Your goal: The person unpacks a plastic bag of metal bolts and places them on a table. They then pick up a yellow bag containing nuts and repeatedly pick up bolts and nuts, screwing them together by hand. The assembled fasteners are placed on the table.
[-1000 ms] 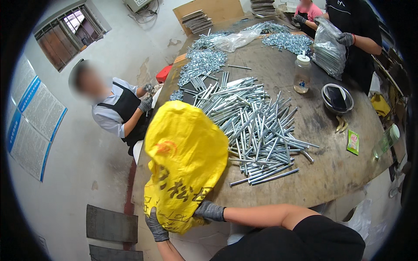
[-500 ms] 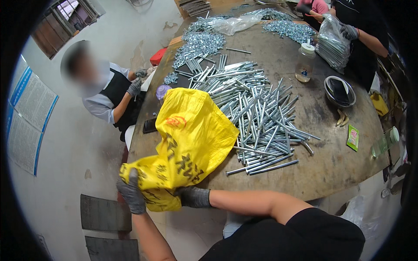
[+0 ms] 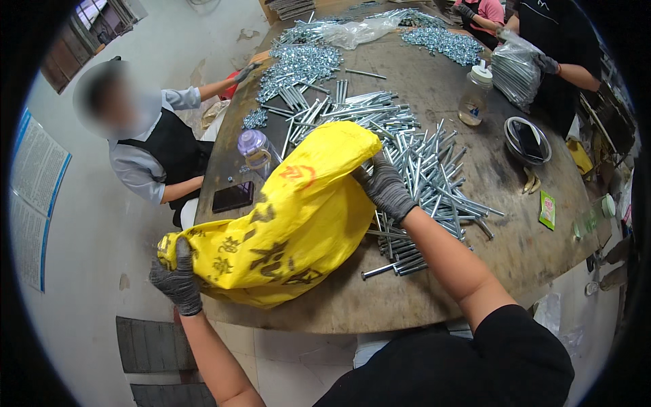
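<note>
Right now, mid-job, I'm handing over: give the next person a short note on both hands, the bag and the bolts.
Left hand, gloved, grips the near end of the yellow bag at the table edge.
Right hand, gloved, presses on the bag's far end beside the pile of long bolts.
The bag lies on its side on the table, bulging; its contents are hidden.
Many bolts are loose on the table.
A phone and a bottle sit beside the bag.

A single fisheye view from the person's head looks steeply down and forward over the table (image 3: 434, 298), close above the person's own forearms, which rise from the lower edge. Straight edges bend toward the dark round rim; the floor shows at left.
</note>
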### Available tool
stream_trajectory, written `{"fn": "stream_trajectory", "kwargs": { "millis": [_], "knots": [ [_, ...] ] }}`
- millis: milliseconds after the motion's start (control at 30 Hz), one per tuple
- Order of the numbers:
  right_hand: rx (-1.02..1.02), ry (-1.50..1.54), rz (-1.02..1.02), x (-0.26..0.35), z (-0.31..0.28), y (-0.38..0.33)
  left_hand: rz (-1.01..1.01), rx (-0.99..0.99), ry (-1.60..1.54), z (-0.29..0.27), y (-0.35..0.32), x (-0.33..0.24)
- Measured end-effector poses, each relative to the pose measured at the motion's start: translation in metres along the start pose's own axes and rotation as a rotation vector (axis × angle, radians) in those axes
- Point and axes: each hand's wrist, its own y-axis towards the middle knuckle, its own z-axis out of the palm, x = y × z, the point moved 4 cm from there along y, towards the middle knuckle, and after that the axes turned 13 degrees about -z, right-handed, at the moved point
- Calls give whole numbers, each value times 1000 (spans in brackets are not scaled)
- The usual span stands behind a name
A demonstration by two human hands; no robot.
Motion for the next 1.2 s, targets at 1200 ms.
{"fn": "stream_trajectory", "kwargs": {
  "millis": [1200],
  "knots": [
    [478,372,-282,74,114,-159,-864,508,-843,-13,43,2]
  ]
}}
